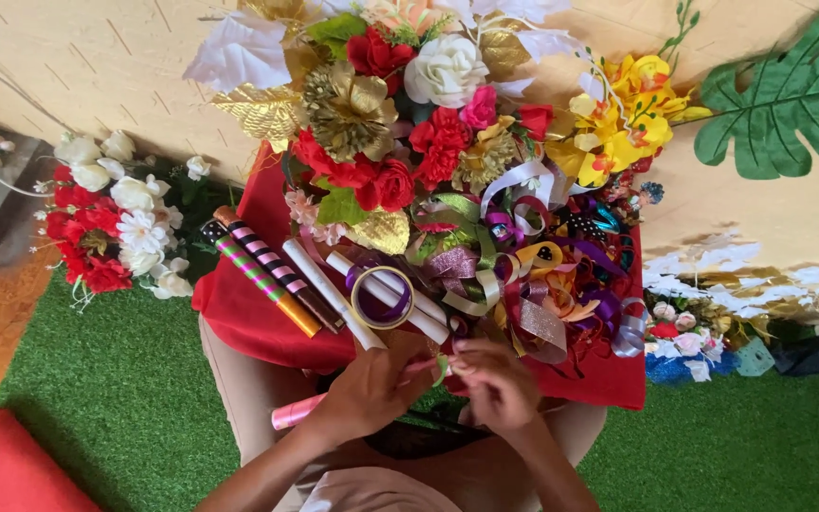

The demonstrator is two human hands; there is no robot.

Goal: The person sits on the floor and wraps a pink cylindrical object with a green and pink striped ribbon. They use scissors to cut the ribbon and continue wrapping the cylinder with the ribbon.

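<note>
My left hand [376,384] and my right hand [497,381] meet at the front edge of a red-covered table [239,318]. Between their fingertips they pinch a small strip of pink and green ribbon [436,367]. Just beyond the left hand lies a roll of clear tape [382,297] on white paper rolls [338,292]. A pile of curled ribbons [523,275] in purple, gold and pink lies behind the right hand. A pink ribbon spool [294,412] sits under my left wrist.
Striped wrapping rolls [263,275] lie at the table's left. A big bouquet of red, white and gold artificial flowers [409,104] fills the back, yellow blooms [623,118] to the right. More flowers [111,223] lie on green turf [116,389] at left; a red cushion [7,469] sits bottom left.
</note>
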